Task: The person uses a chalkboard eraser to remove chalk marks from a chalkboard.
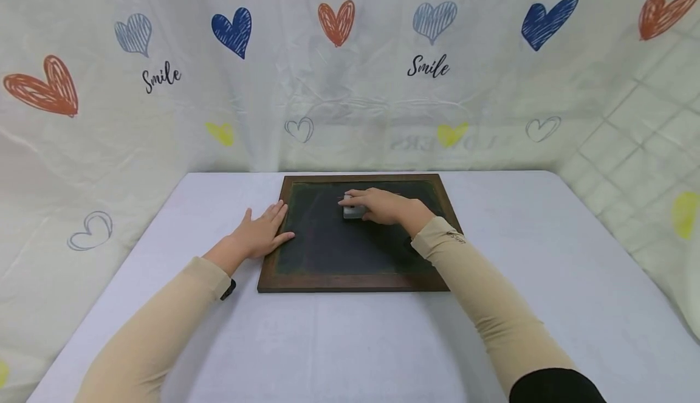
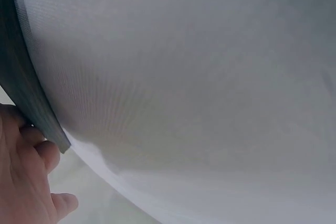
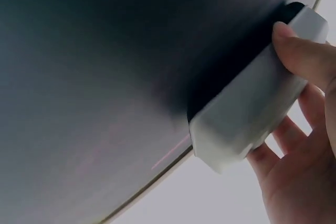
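Two hands are at work on the chalkboard. My right hand grips a small white eraser, fingers curled over its top and thumb along its side, pressing it on the dark slate near the far edge. My left hand lies flat with fingers straight and slightly spread, resting on the board's left wooden frame. The slate looks dark, greenish at its borders, brown-framed. It lies on a white table, before a heart-printed curtain reading "Smile".
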